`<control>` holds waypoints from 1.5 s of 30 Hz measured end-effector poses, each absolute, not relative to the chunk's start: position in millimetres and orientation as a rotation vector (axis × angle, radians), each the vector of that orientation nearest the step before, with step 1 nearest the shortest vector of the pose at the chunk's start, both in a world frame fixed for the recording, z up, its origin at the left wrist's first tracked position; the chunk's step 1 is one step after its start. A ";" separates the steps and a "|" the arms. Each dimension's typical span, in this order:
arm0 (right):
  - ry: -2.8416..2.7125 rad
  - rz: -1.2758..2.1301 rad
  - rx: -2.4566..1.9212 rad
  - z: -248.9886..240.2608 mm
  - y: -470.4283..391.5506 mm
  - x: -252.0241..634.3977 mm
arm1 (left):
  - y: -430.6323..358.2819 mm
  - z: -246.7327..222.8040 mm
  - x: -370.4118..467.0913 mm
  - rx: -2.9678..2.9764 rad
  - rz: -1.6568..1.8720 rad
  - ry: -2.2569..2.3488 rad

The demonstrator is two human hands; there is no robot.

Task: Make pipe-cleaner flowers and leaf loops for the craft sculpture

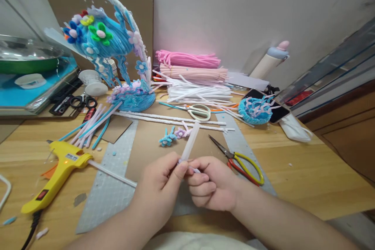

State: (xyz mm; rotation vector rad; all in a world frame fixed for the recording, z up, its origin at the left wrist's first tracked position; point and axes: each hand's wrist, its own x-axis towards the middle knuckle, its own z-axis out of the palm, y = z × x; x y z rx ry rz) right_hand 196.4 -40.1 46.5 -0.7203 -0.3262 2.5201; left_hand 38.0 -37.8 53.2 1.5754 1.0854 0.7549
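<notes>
My left hand (164,183) and my right hand (212,183) meet above the front of the cardboard, both closed with fingertips pinched together. Between them they grip a pale lilac-white pipe cleaner (191,140), which sticks up and away from me and looks smeared. A short end pokes out by the right fingers. Just beyond lie a blue pipe-cleaner flower (166,139) and a lilac one (182,131). Red-and-yellow-handled pliers (244,164) rest to the right of my right hand.
A yellow glue gun (63,172) lies left, its glue stick pointing toward my left hand. Behind stand a blue flowered pipe-cleaner model (114,43) and pipe-cleaner bundles (199,90). Scissors (199,112) lie mid-table; a blue ring-shaped piece (254,110) sits on a phone (279,111).
</notes>
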 end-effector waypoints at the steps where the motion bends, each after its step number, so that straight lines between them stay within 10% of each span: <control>1: -0.433 2.504 -0.759 46.4 -39.6 198.4 | -36.5 53.6 38.2 1.558 0.745 1.059; 8: -1.793 0.873 -1.209 59.3 -54.2 201.1 | -30.2 59.7 41.8 1.091 0.763 0.975; 14: -2.123 0.376 -1.075 63.4 -53.6 201.7 | -29.1 57.7 39.2 1.076 0.720 1.019; 21: -2.155 0.359 -1.094 57.2 -55.9 199.6 | -30.7 55.2 42.9 0.972 0.638 0.962; 31: -0.620 2.317 -0.811 45.3 -41.4 193.5 | -28.4 54.5 41.7 1.334 0.792 1.000; 39: -1.473 0.459 -1.239 46.8 -51.8 200.2 | -22.0 59.0 42.0 0.817 0.659 1.017; 45: -2.203 0.208 -1.251 61.6 -54.6 200.1 | -24.1 56.8 44.0 0.839 0.645 0.963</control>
